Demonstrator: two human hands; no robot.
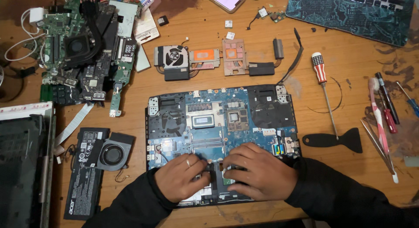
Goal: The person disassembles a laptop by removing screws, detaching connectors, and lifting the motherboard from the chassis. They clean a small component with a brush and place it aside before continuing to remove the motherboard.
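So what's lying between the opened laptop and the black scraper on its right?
Bare wooden table in the head view: nothing lies between the opened laptop and the black scraper. The screwdriver sits above that stretch.

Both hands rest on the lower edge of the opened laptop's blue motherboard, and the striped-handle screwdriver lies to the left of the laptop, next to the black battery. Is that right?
Not quite. The head view shows both hands, left hand and right hand, on the lower edge of the blue motherboard, but the striped-handle screwdriver lies to the right of the laptop, above the black scraper. The black battery is on the left.
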